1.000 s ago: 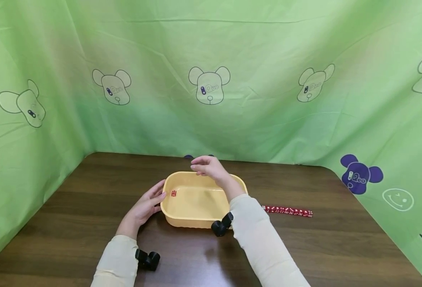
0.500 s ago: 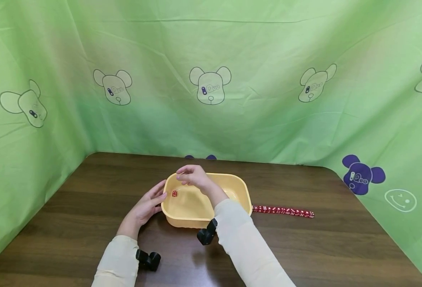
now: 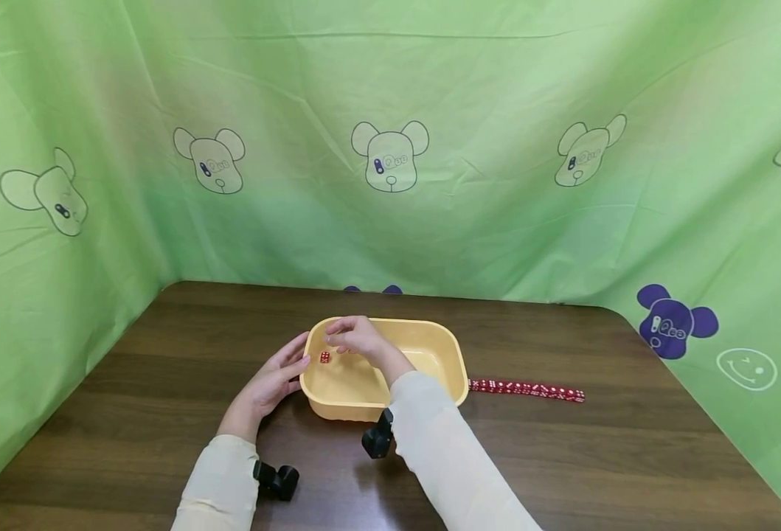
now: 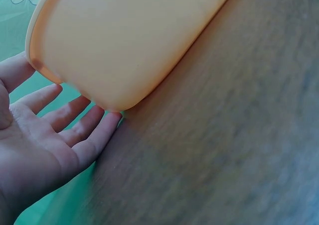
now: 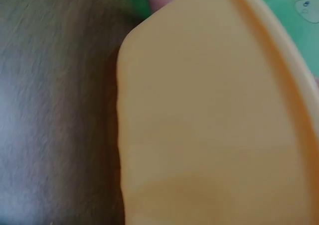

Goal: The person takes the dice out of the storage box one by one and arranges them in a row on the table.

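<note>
A pale yellow plastic basin stands on the table, and a single red die with white pips lies inside near its left end. My left hand is at the basin's left end; in the left wrist view its fairly straight fingers touch the outer wall. My right hand is over the left part of the basin, bent fingers pointing left, close to the die. Whether those fingertips hold anything cannot be made out. The basin wall fills most of the right wrist view and hides the right hand there.
Several red dice form a long row on the dark wooden table, starting by the basin's right side. A green cloth printed with bear faces hangs around the back and sides.
My right hand has moved left and lower, from the basin's back edge toward the die. More of the dice row shows now. My left hand keeps its place at the basin.
</note>
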Demonstrator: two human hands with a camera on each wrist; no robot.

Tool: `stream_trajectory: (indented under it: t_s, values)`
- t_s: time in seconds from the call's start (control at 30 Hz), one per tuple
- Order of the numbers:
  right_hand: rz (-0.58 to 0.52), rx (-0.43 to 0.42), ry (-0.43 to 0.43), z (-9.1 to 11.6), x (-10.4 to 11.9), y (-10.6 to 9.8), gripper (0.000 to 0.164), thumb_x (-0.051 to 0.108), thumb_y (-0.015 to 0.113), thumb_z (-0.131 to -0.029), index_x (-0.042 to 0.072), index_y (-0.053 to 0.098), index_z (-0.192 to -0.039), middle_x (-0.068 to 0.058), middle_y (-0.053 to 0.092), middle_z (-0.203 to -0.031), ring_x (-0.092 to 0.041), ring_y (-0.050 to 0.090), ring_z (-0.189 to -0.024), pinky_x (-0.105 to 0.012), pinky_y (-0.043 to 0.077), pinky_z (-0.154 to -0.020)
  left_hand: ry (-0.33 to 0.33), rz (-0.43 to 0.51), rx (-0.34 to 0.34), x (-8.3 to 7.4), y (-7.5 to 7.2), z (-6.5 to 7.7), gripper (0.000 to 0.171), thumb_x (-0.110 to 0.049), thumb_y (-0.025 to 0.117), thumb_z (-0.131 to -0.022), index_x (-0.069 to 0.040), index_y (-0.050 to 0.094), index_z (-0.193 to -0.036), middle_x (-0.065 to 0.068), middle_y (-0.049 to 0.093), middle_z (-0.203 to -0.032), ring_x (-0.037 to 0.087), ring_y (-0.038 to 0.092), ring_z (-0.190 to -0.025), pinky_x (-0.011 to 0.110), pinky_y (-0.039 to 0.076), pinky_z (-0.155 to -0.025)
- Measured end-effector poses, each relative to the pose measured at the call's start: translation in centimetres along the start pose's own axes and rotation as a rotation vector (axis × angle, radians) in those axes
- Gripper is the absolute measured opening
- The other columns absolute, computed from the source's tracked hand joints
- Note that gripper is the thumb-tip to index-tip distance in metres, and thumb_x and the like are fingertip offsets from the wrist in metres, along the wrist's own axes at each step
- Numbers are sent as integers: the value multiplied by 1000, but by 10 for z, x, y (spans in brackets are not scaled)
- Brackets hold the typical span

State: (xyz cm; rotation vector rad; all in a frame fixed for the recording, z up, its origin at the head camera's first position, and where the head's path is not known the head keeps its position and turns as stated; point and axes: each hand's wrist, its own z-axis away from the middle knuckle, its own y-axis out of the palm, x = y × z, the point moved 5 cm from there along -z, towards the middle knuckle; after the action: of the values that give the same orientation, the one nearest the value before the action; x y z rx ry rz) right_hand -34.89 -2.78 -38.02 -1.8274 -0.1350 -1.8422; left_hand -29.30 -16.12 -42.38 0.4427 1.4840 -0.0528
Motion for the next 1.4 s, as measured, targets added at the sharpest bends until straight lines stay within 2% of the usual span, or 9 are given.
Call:
stream_trajectory:
  t_s: [0.23,0.6,0.83,1.03,1.23,1.4]
  values:
    - [-46,-14,85,-6,-18,4,21,0,62,-76,-8,59,-94,-5,55,-72,-15,47,-55,-31,47,-59,2,4,2,0,0,0,53,-5,37,-92,-7,12,-139,20,15,-139,36,26,-118,38,39,-82]
    - [14,-39,68,-9,-24,6,18,-2,62,-74,-9,61,-90,-6,55,-65,-13,46,-48,-24,43,-51,-5,4,-7,0,0,-2,52,-4,36,-92,-8,14,-138,19,17,-138,35,27,-118,37,40,-80]
    - [134,-25,59,-11,-28,9,17,3,66,-72,-4,63,-87,-4,56,-64,-13,48,-53,-23,41,-52,-15,4,-22,1,-2,0,54,-6,39,-91,-11,16,-139,17,17,-139,34,28,-118,37,40,-80]
    - [183,-17,48,-10,-26,11,16,6,69,-70,-3,65,-83,-2,56,-68,-12,47,-57,-22,40,-53,-1,23,-12,1,-2,1,54,-6,40,-91,-10,15,-139,18,16,-139,34,27,-119,37,40,-80]
    - [318,-25,3,-9,-23,11,14,10,71,-70,-1,66,-78,1,57,-66,-8,46,-55,-19,39,-51,16,30,5,-1,1,1,56,-8,43,-90,-8,14,-138,19,15,-139,35,26,-119,38,38,-82]
    - [373,-25,-12,-9,-23,12,13,11,72,-69,1,66,-76,2,58,-66,-8,46,-56,-19,39,-52,21,26,15,-1,2,1,56,-8,42,-91,-7,13,-138,20,15,-138,35,26,-118,38,38,-82]
